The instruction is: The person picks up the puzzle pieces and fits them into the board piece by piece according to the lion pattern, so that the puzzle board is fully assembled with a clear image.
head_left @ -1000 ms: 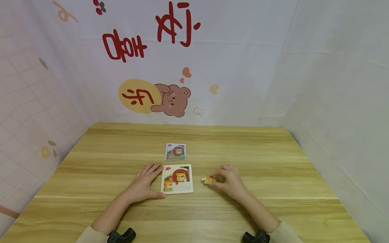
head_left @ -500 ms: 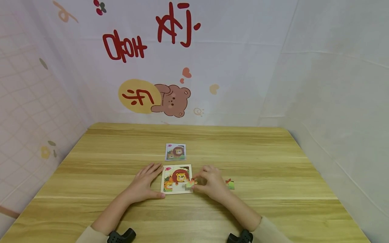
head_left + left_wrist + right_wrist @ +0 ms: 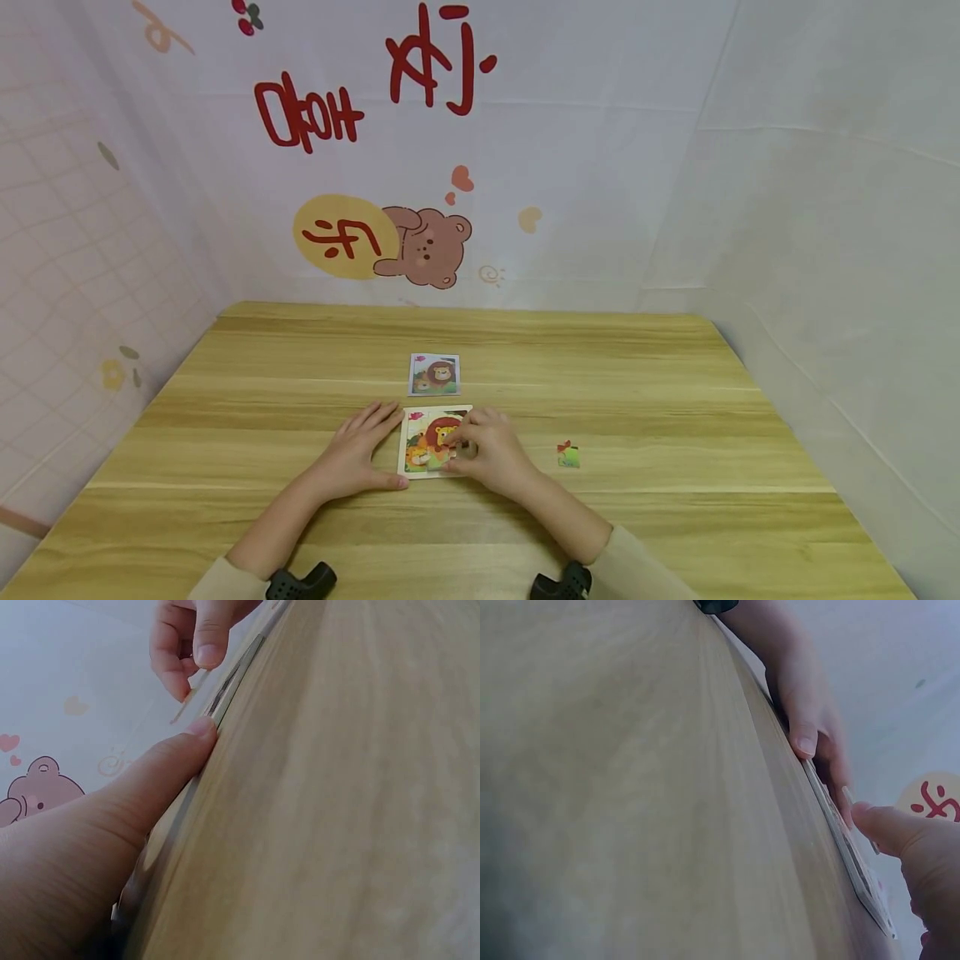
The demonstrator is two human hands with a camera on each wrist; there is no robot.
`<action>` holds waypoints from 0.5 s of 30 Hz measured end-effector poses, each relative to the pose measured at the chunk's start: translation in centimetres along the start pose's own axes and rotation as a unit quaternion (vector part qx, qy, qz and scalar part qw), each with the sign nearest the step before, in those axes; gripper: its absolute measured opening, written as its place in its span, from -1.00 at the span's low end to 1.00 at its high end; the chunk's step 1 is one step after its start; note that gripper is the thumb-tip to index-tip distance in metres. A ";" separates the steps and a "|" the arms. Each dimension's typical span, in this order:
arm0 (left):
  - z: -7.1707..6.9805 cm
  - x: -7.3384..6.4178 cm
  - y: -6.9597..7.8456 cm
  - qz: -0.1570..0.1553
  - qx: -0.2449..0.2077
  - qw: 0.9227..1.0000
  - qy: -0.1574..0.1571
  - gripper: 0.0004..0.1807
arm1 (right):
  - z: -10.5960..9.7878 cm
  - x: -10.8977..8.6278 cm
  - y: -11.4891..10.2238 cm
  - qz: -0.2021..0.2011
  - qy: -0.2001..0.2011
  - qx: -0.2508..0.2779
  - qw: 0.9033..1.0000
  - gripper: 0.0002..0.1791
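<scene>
A square lion puzzle board [image 3: 402,442] with a pale rim lies flat on the table. My left hand [image 3: 360,454] rests along its left side, fingers spread, thumb at the lower left corner. Over the board's lower middle, my right hand [image 3: 491,454] pinches a puzzle piece [image 3: 437,461] between thumb and fingers and covers the board's right part. In the right wrist view the held piece [image 3: 847,795] is tilted above the board's surface. To the right lies a loose green and red puzzle piece [image 3: 568,455].
A picture card [image 3: 433,376] with the same lion stands out behind the board, flat on the wooden table [image 3: 637,400]. White printed cloth [image 3: 600,167] encloses the table at the back and both sides.
My right hand has carried the puzzle piece leftward from beside the board to over its lower middle, uncovering the loose piece on the right. My left hand stays put.
</scene>
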State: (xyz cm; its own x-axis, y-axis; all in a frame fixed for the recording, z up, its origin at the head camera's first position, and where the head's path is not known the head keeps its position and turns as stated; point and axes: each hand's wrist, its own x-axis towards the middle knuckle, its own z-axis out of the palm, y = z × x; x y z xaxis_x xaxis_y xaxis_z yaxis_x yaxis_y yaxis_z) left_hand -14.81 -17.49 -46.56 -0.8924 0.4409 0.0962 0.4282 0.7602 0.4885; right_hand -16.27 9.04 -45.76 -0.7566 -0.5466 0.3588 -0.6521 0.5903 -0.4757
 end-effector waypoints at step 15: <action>-0.1 0.0 0.2 0.001 -0.006 1.000 0.003 0.20 | 0.4 0.1 0.1 0.042 -0.034 -0.014 0.998 -0.71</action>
State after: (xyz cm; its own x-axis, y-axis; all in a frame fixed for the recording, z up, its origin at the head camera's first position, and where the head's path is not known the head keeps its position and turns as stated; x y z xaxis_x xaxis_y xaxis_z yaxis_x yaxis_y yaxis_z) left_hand -14.75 -17.39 -46.43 -0.8922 0.4401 0.1019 0.4287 0.7539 0.4979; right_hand -16.42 8.79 -46.11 -0.8036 -0.5341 0.2626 -0.5891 0.6510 -0.4787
